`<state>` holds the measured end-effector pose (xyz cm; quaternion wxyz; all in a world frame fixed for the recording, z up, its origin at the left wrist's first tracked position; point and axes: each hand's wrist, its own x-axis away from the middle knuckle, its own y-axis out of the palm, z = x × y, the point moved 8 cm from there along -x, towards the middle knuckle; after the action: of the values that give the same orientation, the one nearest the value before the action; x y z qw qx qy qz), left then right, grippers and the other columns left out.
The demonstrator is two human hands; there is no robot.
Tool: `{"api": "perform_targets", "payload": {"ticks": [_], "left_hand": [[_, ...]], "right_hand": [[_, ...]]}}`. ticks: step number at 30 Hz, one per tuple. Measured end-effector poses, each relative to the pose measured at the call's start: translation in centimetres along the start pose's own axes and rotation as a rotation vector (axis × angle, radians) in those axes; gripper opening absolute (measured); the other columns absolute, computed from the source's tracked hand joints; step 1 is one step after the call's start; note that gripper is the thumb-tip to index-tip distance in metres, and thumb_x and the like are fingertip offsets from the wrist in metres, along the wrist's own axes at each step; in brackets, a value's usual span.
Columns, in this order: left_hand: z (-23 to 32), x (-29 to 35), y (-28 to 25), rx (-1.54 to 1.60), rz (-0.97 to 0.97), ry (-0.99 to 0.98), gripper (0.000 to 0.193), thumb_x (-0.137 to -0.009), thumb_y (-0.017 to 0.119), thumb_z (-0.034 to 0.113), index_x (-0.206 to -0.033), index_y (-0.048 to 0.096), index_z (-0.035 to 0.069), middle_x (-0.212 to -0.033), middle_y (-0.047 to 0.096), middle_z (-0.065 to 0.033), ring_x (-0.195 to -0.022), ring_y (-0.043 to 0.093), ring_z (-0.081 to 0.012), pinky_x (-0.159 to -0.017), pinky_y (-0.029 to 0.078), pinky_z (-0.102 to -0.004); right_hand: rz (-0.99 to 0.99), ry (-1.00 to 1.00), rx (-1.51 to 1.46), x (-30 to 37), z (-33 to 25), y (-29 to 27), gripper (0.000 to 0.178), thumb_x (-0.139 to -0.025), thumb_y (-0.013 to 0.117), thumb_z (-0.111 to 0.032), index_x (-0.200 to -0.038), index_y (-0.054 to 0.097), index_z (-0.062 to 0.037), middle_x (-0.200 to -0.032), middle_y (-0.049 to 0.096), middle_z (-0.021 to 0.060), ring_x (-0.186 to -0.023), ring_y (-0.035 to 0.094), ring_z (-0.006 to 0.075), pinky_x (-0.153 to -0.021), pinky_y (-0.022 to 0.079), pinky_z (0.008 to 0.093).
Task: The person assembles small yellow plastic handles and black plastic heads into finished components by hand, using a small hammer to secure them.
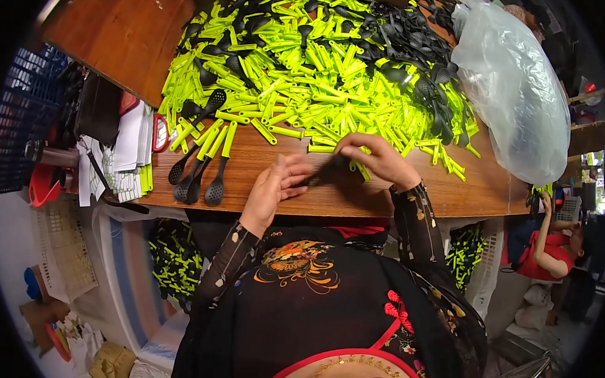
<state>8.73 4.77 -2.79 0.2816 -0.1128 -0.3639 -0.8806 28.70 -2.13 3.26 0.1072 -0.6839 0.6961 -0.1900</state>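
Over the near edge of the wooden table (248,171), my right hand (379,160) pinches a dark utensil head (332,171), which is smeared by motion, so its exact shape cannot be made out. My left hand (274,193) is beside its other end, fingers stretched out and slightly blurred. Whether they touch it is unclear. Beyond both hands spreads a big heap of lime-green handles (339,110). Black spoon and ladle heads (411,39) lie mixed in, mostly at the heap's right. Several black slotted spoons with green handles (214,191) lie side by side left of my left hand.
A large clear plastic bag (507,85) bulges at the table's right end. Papers (133,139) and red-handled scissors (159,132) lie at the left. Below the table are containers of green-and-black pieces (174,259). A person in red (551,249) is at the far right.
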Motion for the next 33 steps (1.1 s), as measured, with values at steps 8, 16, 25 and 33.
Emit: {"api": "perform_targets", "payload": {"ticks": [8, 16, 25, 33], "left_hand": [[-3.0, -0.8, 2.4, -0.064, -0.153, -0.079, 0.033, -0.111, 0.051, 0.023, -0.131, 0.059, -0.001, -0.1, 0.072, -0.0076, -0.092, 0.07, -0.0135, -0.082, 0.057, -0.0254], [-0.5, -1.0, 0.1, 0.318, -0.08, 0.057, 0.038, -0.112, 0.045, 0.022, -0.139, 0.052, -0.003, -0.138, 0.061, -0.0201, -0.13, 0.06, -0.0304, -0.111, 0.049, -0.0435], [0.0, -0.1, -0.9, 0.373, 0.13, 0.282, 0.026, -0.108, 0.054, 0.013, -0.13, 0.058, 0.002, -0.142, 0.06, -0.0193, -0.134, 0.058, -0.0303, -0.111, 0.05, -0.0423], [2.0, 2.0, 0.9, 0.425, 0.184, 0.546, 0.019, -0.104, 0.058, 0.003, -0.122, 0.064, 0.006, -0.143, 0.061, -0.0159, -0.138, 0.054, -0.0264, -0.117, 0.043, -0.0405]], "right_hand": [[0.279, -0.168, 0.199, -4.7, -1.4, -1.1, 0.019, -0.094, 0.074, -0.017, -0.11, 0.075, -0.0074, -0.102, 0.074, 0.0087, -0.092, 0.069, 0.0213, -0.08, 0.054, 0.0332], [0.422, -0.19, 0.828, -8.3, 1.2, -4.5, 0.017, -0.09, 0.072, -0.02, -0.102, 0.075, -0.0078, -0.098, 0.073, 0.0119, -0.094, 0.069, 0.0313, -0.081, 0.056, 0.0416], [0.344, 0.052, -0.646, -1.4, -0.3, 5.2, 0.017, -0.095, 0.074, -0.009, -0.108, 0.065, -0.0027, -0.094, 0.073, 0.0078, -0.084, 0.069, 0.0145, -0.075, 0.054, 0.0277], [0.601, 0.104, -1.179, 0.2, 2.2, 10.1, 0.02, -0.098, 0.07, -0.005, -0.117, 0.065, -0.0052, -0.106, 0.072, 0.0095, -0.097, 0.071, 0.0159, -0.084, 0.06, 0.0301]]}}
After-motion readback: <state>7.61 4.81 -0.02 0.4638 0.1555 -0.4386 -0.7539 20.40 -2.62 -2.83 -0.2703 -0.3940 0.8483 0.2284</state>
